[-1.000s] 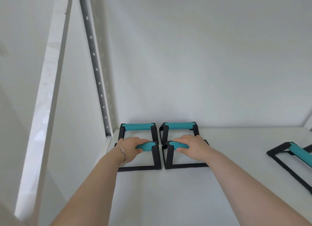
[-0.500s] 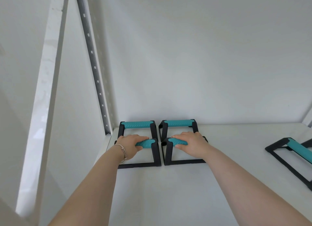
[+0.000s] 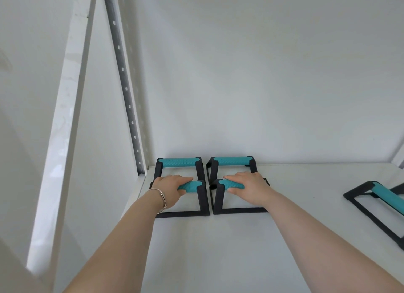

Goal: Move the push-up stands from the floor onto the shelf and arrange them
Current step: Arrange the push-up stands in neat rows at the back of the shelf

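While my left hand (image 3: 169, 188) wraps the teal grip of the front-left stand (image 3: 192, 202), my right hand (image 3: 249, 186) closes over the front-right stand (image 3: 231, 196) just beside it on the shelf (image 3: 218, 249). Two more stands, back-left stand (image 3: 178, 163) and back-right stand (image 3: 230, 161), sit directly behind the front-left stand's row; a fifth stand (image 3: 380, 199) lies well apart from it.

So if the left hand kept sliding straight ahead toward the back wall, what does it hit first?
Probably the back-left stand: it sits directly behind the front-left stand that the left hand grips, before the wall. The gap between them looks small, but depth is unclear.
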{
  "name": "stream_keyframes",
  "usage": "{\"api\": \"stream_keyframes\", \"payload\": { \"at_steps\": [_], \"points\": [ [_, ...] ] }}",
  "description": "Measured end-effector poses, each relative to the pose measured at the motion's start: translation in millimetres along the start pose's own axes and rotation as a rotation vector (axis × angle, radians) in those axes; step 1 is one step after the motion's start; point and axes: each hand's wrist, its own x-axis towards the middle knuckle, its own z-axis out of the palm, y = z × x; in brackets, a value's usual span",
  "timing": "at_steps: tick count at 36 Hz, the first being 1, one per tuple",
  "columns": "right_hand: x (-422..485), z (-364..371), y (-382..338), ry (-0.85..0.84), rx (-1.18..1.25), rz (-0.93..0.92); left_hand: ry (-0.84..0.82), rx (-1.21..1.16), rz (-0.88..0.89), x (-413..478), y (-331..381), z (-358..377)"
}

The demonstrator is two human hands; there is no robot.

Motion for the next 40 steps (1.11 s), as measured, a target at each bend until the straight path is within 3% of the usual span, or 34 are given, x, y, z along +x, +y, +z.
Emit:
{"api": "stream_keyframes", "payload": {
  "at_steps": [8, 15, 22, 31, 40],
  "points": [
    [-6.4, -3.0, -5.8, 0.173, 0.283, 0.153, 0.15, -0.172, -0.141, -6.5, 23.3, -2.4],
    [-25.3, -14.9, 16.8, 0.467, 0.142, 0.28, 0.404, -0.175, -0.198, 0.7, 101.4, 2.5],
    [-62.1, -44.0, 81.1, 0.596, 0.076, 0.393, 0.39, -0.123, -0.235, 15.4, 209.9, 18.5],
    [-128.7, -105.7, 218.1, 0.595, -0.117, 0.424, 0.325, -0.028, -0.187, 43.3, 370.5, 48.2],
    [-195.0, -156.0, 355.7, 0.478, -0.199, 0.568, 0.268, -0.039, -0.104, 68.8, 515.0, 75.0]
  ]
}}
